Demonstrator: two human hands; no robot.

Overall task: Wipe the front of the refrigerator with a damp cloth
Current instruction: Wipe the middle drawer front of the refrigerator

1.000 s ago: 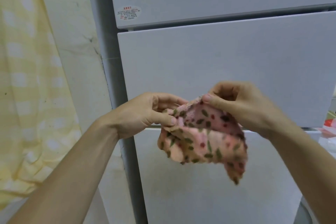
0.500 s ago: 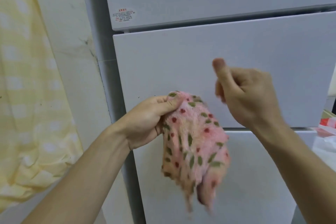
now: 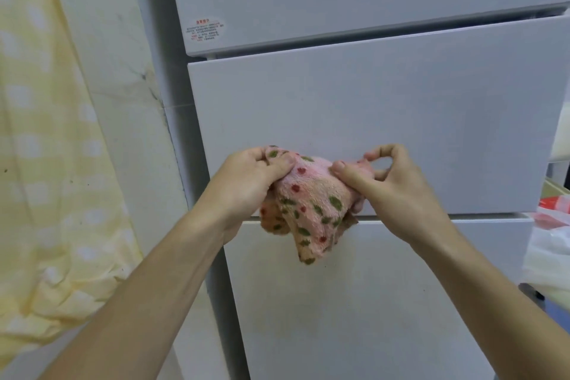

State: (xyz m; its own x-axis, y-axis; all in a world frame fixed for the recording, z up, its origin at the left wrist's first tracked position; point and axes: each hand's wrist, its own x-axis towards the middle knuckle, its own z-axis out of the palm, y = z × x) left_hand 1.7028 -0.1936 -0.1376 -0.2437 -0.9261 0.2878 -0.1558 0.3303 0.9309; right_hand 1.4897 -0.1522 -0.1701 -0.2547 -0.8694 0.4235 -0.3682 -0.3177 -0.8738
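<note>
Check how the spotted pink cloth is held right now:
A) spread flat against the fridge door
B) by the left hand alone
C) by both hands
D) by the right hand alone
C: the left hand grips one end of the cloth and the right hand pinches the other, so it hangs bunched between them in front of the refrigerator.

Bunched pink spotted cloth [image 3: 311,194] before white refrigerator [image 3: 401,120]
</note>
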